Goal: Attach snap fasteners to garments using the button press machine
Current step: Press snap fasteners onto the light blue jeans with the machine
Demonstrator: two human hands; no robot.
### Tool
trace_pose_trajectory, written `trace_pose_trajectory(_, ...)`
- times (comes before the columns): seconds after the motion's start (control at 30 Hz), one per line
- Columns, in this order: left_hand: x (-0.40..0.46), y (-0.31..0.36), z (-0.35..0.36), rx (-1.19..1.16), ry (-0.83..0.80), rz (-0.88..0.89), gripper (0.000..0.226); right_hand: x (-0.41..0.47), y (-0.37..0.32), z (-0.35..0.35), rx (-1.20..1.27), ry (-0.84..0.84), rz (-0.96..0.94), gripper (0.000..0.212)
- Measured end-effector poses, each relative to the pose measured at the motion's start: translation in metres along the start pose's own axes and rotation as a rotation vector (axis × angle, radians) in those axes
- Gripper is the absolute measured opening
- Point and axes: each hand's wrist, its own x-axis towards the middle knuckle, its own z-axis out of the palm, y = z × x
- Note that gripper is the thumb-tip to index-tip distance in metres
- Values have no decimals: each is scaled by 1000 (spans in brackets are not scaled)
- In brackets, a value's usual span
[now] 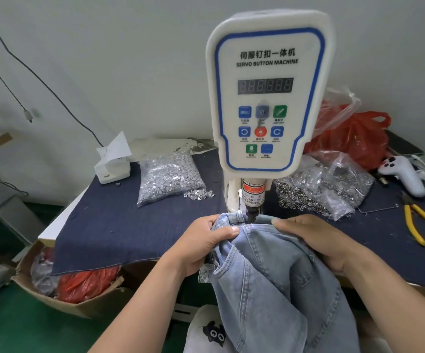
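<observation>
A person's two bare hands hold a pale blue denim garment under the head of a white and blue button press machine labelled "SERVO BUTTON MACHINE". The garment's top edge sits at the machine's punch, at 12 o'clock from the hands, and the rest of the cloth hangs down toward the 6 o'clock edge of the view.

The left hand comes in from 7 o'clock, forearm angled up and to the right. Its fingers are curled round a bunched fold of denim, thumb pressed flat on top, pointing toward the punch. The right hand enters from 4 o'clock, back of the hand up, fingers extended over the cloth's upper edge and the thumb out of sight below; whether it pinches the cloth or only presses on it cannot be told.

Both hands flank the punch, close beside it, one at 9 o'clock and one at 3 o'clock.

A dark blue cloth covers the table. On it at 10 o'clock from the machine base lies a clear bag of silver fasteners, and at 3 o'clock a second bag of ring-shaped metal pieces. Yellow-handled pliers lie near the right edge. A red plastic bag sits behind the machine.
</observation>
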Motion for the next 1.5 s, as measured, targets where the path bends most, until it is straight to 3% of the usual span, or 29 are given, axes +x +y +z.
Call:
trace_pose_trajectory(0.07,-1,1,-1,-13,-6,-4,24,0,-1,-3,90,-42,12,47)
trace_pose_trajectory(0.2,-3,2,0,-8,-17,-17,30,-1,-2,0,82,-57,6,47)
trace_pose_trajectory(0.4,-6,3,0,-20,-47,-21,39,-3,-4,4,37,-49,-11,78)
trace_pose_trajectory(0.53,-14,3,7,-23,-68,-35,39,-11,-4,15,-4,-116,-38,43)
trace_pose_trajectory(0.6,-17,1,11,-45,-43,-54,40,-16,-1,24,-15,-123,-80,46)
trace_pose_trajectory(0.8,-15,11,15,-25,61,43,38,-18,-11,38,-159,127,-329,48)
trace_pose_trajectory(0.93,-24,8,12,38,13,26,42,-25,-8,40,-38,-49,-184,59)
trace_pose_trajectory(1.0,-34,2,10,70,-78,2,41,-31,-5,40,-110,-172,-131,60)
trace_pose_trajectory(1.07,-44,-7,7,100,-165,-9,39,-37,-3,40,-271,-199,-189,48)
trace_pose_trajectory(1.13,-53,-8,10,174,-134,3,36,-40,-4,35,-429,-209,-238,36)
trace_pose_trajectory(1.23,-67,-8,9,277,-44,59,26,-42,-4,33,-522,-251,-283,55)
trace_pose_trajectory(1.3,-77,-4,9,347,-68,99,17,-37,-5,35,-518,-95,-309,68)
trace_pose_trajectory(1.37,-81,4,14,426,-58,116,5,-27,-3,38,-527,145,-368,46)
trace_pose_trajectory(1.43,-77,8,19,438,73,51,37,-17,-1,45,-609,320,-455,15)
trace_pose_trajectory(1.5,-73,7,19,379,251,-68,71,-10,3,52,-593,389,-504,10)
